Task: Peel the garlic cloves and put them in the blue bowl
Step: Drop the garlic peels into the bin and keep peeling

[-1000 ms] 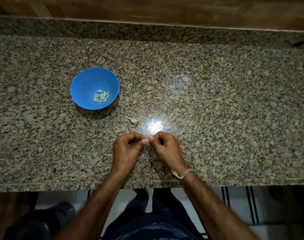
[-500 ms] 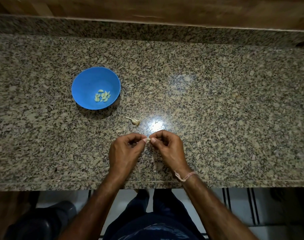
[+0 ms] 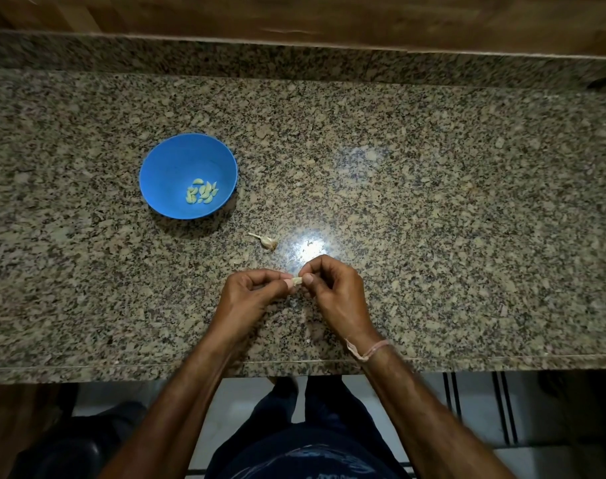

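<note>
Speckled granite worktop (image 3: 433, 202): our left hand (image 3: 251, 293) and right hand (image 3: 334, 292) pinch a small pale garlic clove (image 3: 297, 280), fingers clamped on its ends, long axis left-right.

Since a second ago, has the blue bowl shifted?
No. The blue bowl sits at the same spot on the counter, same gap to the garlic scrap.

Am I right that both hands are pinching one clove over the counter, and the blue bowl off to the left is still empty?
Not quite. The head view shows the blue bowl already holds a small pile of peeled cloves. The rest stands: the left hand and right hand pinch one garlic clove between them over the granite counter, with the bowl to their left.
</note>
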`<state>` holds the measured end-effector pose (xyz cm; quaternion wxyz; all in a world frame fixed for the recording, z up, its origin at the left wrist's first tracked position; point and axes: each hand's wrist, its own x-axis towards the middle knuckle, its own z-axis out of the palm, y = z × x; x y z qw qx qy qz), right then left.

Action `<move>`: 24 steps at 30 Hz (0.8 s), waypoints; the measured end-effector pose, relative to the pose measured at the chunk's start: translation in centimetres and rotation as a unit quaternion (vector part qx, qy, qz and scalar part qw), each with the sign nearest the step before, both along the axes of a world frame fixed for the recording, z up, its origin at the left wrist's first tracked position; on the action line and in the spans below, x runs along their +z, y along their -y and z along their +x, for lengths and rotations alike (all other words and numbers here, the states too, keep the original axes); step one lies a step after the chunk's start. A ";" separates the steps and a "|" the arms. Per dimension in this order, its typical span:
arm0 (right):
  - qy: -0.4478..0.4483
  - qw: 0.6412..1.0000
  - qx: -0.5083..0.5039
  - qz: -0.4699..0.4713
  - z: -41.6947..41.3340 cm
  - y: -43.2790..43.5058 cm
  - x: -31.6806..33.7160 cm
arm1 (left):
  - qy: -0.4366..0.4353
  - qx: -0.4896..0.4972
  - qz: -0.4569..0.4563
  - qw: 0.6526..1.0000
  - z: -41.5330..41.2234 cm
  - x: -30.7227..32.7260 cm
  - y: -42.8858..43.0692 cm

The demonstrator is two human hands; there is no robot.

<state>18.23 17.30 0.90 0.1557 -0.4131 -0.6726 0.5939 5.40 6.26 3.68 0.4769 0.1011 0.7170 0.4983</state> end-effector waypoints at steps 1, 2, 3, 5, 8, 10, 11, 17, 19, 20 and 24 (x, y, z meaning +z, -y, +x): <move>0.010 1.000 0.006 0.012 0.0 0.1 0.1 | -0.007 -0.004 -0.004 1.000 0.0 0.0 0.0; 0.021 0.999 0.014 0.035 -0.1 0.2 0.2 | -0.029 -0.014 -0.009 0.999 0.0 -0.1 0.1; 0.029 0.997 0.024 0.065 -0.1 0.3 0.3 | -0.065 -0.030 -0.014 0.997 -0.1 -0.3 0.1; 0.038 0.992 0.041 0.116 -0.1 0.4 0.4 | -0.129 -0.061 -0.031 0.989 -0.2 -0.6 0.1; 0.022 0.997 0.022 0.074 -0.2 0.2 0.3 | -0.067 -0.034 -0.023 0.997 -0.3 -0.4 -0.3; 0.002 1.000 0.008 0.014 -0.3 -0.1 0.2 | 0.009 -0.006 -0.010 1.000 -0.3 -0.3 -0.5; -0.010 1.000 0.007 -0.008 -0.2 -0.3 0.2 | 0.031 0.006 -0.010 0.999 -0.3 -0.4 -0.5; -0.005 0.996 0.065 0.063 -0.3 -0.3 0.3 | 0.011 0.023 -0.008 1.000 0.2 -0.8 -0.6; -0.010 0.995 0.068 0.074 -0.6 -0.5 0.3 | 0.027 0.034 -0.010 0.999 0.2 -1.1 -0.8; -0.017 0.996 0.064 0.057 -0.6 -0.6 0.2 | 0.047 0.041 -0.015 0.998 0.1 -1.3 -0.8; -0.058 0.995 0.033 -0.071 -0.5 -0.8 0.3 | 0.094 0.061 -0.043 0.993 0.2 -1.6 -1.1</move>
